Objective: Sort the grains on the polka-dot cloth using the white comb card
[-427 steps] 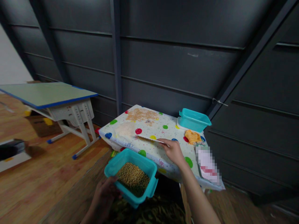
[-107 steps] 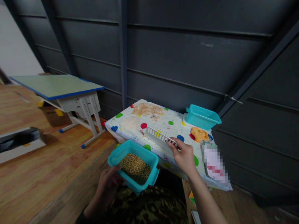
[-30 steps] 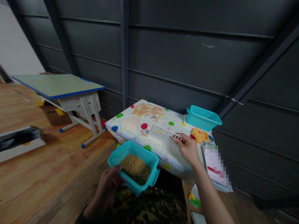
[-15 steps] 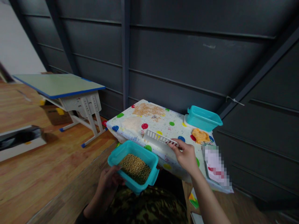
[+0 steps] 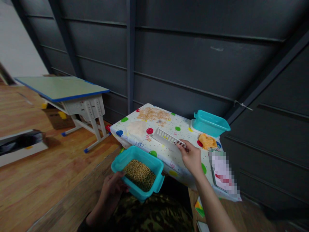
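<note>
My left hand (image 5: 115, 185) grips the near left rim of a teal bin (image 5: 158, 167), which holds yellowish and green beans (image 5: 140, 174) below the table's front edge. My right hand (image 5: 191, 157) is closed on the right end of a white slotted plastic strip (image 5: 165, 138), held low over the spotted tablecloth (image 5: 166, 154). Whether the strip touches the cloth, I cannot tell. Behind its left end lie a pale, whitish heap (image 5: 137, 128) and a spread of light tan grains (image 5: 153, 115).
A second teal bin (image 5: 211, 124) stands at the table's back right, with an orange cloth (image 5: 207, 141) before it and a pixelated flat item (image 5: 223, 172) nearer. A green-topped desk (image 5: 62, 87) and a cardboard box (image 5: 56, 119) are to the left. Dark panelled wall behind.
My right hand and the white strip have shifted slightly right and away from me, and the strip's left end is higher in view. My left hand and its bin stay put.
</note>
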The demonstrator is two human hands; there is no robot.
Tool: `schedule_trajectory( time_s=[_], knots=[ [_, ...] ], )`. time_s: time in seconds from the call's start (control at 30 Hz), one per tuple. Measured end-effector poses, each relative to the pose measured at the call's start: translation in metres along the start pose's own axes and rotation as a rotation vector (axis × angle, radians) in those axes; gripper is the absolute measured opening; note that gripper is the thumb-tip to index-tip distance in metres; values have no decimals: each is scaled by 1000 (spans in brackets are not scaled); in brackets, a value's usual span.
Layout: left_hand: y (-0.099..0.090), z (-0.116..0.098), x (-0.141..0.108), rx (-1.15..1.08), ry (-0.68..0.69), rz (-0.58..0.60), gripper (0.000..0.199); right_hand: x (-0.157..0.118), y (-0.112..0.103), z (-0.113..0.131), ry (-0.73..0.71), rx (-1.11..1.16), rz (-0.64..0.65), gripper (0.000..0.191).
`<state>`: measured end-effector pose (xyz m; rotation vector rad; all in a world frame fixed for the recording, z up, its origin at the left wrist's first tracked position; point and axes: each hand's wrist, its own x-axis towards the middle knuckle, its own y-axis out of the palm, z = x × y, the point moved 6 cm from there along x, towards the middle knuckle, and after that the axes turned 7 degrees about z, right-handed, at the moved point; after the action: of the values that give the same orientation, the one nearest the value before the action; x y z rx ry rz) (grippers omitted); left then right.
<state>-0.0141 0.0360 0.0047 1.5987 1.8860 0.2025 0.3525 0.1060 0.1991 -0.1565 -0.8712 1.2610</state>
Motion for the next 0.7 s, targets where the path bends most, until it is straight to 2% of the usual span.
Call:
schedule_trajectory(
  time_s=[0.13,0.33,0.43,0.57,0.7],
  knots=[
    [-2,0,0,8,15,13,43,9,5,-8,8,25,39,42],
    [-1,-2,-2,27,23,62,47,16,5,-6,-2,60,95,40],
    [1,-1,-4,10,37,41,46,18,5,-5,-1,82,117,40],
    [0,0,-3,-14,45,-1,46,13,4,-3,3,98,118,42],
    [-9,4,7,-6,17,46,48,1,1,2,9,104,124,37]
  ],
)
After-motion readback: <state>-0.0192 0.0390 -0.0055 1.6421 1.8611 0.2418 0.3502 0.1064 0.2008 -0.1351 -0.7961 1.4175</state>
